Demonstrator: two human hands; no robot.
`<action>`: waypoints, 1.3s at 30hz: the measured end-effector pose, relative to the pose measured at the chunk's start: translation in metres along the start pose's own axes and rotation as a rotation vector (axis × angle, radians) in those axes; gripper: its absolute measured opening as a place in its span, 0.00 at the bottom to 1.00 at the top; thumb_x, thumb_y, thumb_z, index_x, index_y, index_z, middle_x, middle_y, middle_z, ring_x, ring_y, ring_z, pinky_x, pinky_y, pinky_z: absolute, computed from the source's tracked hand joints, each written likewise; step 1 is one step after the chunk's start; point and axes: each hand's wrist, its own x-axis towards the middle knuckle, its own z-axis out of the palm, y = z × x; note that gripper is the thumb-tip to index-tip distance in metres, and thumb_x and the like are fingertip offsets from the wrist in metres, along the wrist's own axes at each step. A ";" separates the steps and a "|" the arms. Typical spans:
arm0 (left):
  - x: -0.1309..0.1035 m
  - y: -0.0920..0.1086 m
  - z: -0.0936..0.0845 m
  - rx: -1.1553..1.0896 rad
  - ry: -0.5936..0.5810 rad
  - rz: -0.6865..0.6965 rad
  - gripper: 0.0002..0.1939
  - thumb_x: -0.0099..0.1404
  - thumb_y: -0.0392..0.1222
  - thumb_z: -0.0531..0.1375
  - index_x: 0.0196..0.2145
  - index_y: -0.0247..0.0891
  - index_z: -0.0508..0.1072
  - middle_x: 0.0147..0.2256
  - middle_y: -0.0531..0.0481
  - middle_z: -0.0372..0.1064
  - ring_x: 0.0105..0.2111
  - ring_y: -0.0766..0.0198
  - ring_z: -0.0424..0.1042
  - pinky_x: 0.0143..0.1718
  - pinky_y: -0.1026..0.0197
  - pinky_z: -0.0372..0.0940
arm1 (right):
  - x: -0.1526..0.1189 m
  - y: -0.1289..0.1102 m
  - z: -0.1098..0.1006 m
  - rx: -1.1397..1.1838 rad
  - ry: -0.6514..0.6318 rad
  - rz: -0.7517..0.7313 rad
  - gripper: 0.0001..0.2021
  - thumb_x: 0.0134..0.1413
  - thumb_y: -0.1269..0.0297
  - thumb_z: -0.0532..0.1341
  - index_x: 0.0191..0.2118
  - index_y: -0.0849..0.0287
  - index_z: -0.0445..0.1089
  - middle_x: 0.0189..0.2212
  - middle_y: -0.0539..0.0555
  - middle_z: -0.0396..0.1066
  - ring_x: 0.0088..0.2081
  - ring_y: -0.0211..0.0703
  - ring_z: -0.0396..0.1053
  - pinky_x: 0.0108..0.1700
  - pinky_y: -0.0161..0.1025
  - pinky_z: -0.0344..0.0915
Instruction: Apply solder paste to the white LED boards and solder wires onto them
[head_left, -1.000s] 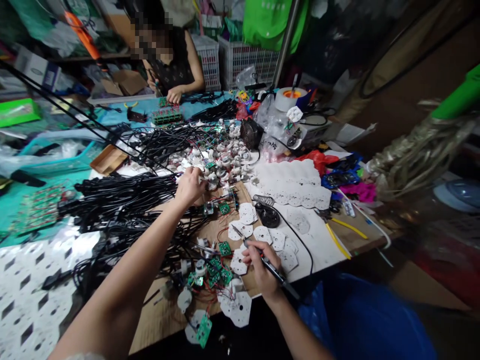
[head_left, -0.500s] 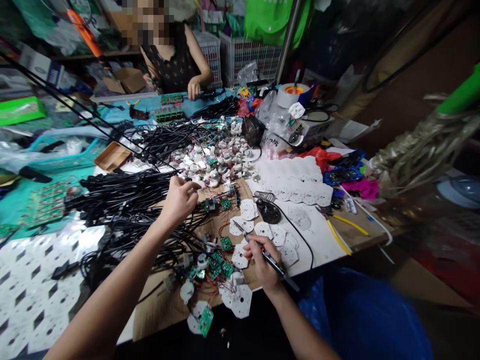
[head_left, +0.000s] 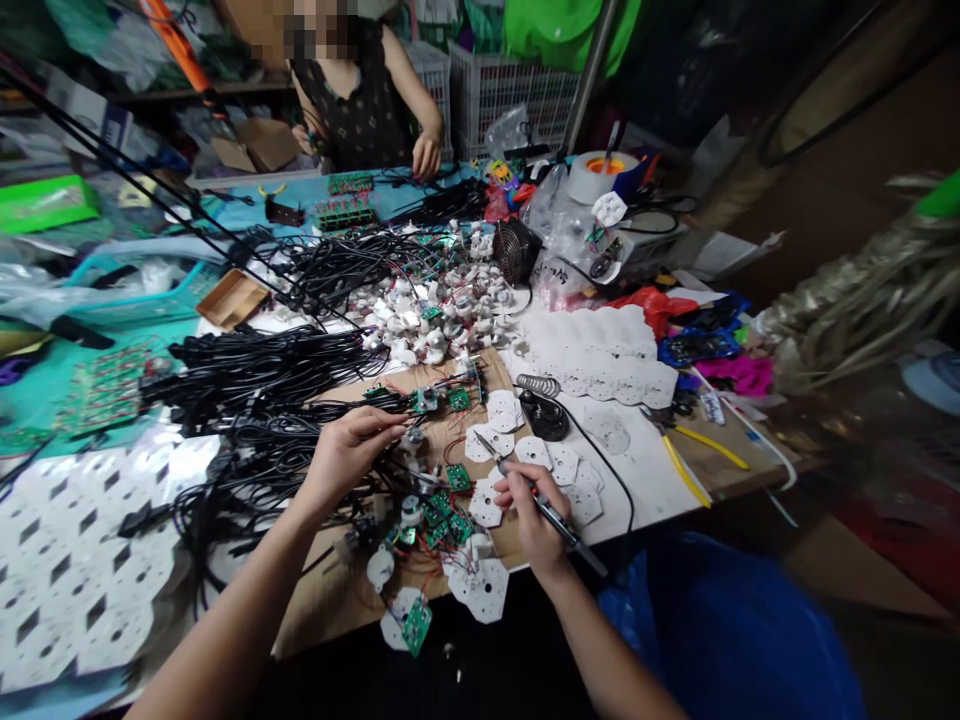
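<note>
My right hand (head_left: 534,508) is wrapped round a soldering iron (head_left: 559,522), whose thin tip points up and left over white scalloped discs (head_left: 531,452). My left hand (head_left: 352,452) is closed in a pinch above the black cables (head_left: 289,445); whatever is between its fingertips is too small to make out. Just right of those fingers lie small green circuit boards (head_left: 458,400) with red wires. More green boards (head_left: 442,520) and a round grey-white part (head_left: 380,568) sit nearer the table's front edge, on brown cardboard (head_left: 330,610).
A heap of small white parts (head_left: 427,310) fills the middle. A soldering stand (head_left: 544,412) with a coil, yellow-handled pliers (head_left: 690,465) and a white sheet of joined discs (head_left: 600,350) lie right. A blue bag (head_left: 720,620) hangs below the edge. Across the table sits another person (head_left: 367,100).
My left hand has come down from beside the white heap towards the cables and boards. The soldering iron stays in my right hand, nearly unmoved over the discs. The view has shifted slightly.
</note>
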 end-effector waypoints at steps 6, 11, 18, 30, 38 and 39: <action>0.003 0.008 0.016 -0.346 0.080 -0.224 0.22 0.49 0.57 0.72 0.34 0.38 0.81 0.36 0.45 0.80 0.34 0.58 0.77 0.38 0.58 0.72 | 0.000 0.000 0.000 0.016 0.008 0.004 0.13 0.64 0.54 0.59 0.42 0.57 0.75 0.25 0.50 0.77 0.22 0.38 0.75 0.25 0.33 0.74; 0.010 0.012 0.042 -0.310 -0.175 -0.201 0.21 0.51 0.55 0.69 0.36 0.37 0.78 0.29 0.49 0.78 0.28 0.63 0.73 0.31 0.62 0.68 | -0.001 -0.001 -0.002 0.017 0.048 0.024 0.14 0.64 0.53 0.59 0.42 0.59 0.75 0.26 0.51 0.77 0.21 0.38 0.75 0.26 0.34 0.74; 0.020 0.026 0.057 0.209 -0.383 0.093 0.09 0.64 0.45 0.61 0.32 0.40 0.79 0.31 0.50 0.77 0.29 0.65 0.70 0.34 0.63 0.62 | -0.001 0.001 -0.003 0.017 0.041 0.024 0.13 0.65 0.55 0.59 0.43 0.59 0.74 0.26 0.51 0.77 0.22 0.38 0.75 0.27 0.34 0.74; 0.013 0.025 0.075 0.645 -0.209 0.247 0.11 0.67 0.44 0.58 0.32 0.40 0.79 0.41 0.44 0.71 0.42 0.53 0.64 0.41 0.51 0.56 | -0.003 -0.006 -0.004 -0.024 -0.002 0.007 0.12 0.64 0.56 0.59 0.41 0.58 0.75 0.24 0.50 0.77 0.21 0.38 0.75 0.25 0.32 0.73; 0.013 0.016 0.075 0.583 -0.189 0.269 0.11 0.67 0.44 0.58 0.31 0.40 0.78 0.40 0.45 0.70 0.41 0.54 0.64 0.41 0.52 0.57 | -0.003 -0.003 -0.004 -0.059 -0.019 -0.006 0.12 0.65 0.56 0.59 0.41 0.58 0.75 0.24 0.50 0.77 0.20 0.37 0.75 0.25 0.32 0.72; 0.013 0.016 0.076 0.583 -0.184 0.270 0.11 0.67 0.44 0.58 0.30 0.40 0.78 0.40 0.45 0.70 0.41 0.54 0.64 0.41 0.52 0.57 | -0.004 -0.002 -0.004 -0.062 -0.019 -0.007 0.12 0.64 0.56 0.59 0.41 0.58 0.75 0.24 0.49 0.77 0.20 0.37 0.75 0.25 0.31 0.72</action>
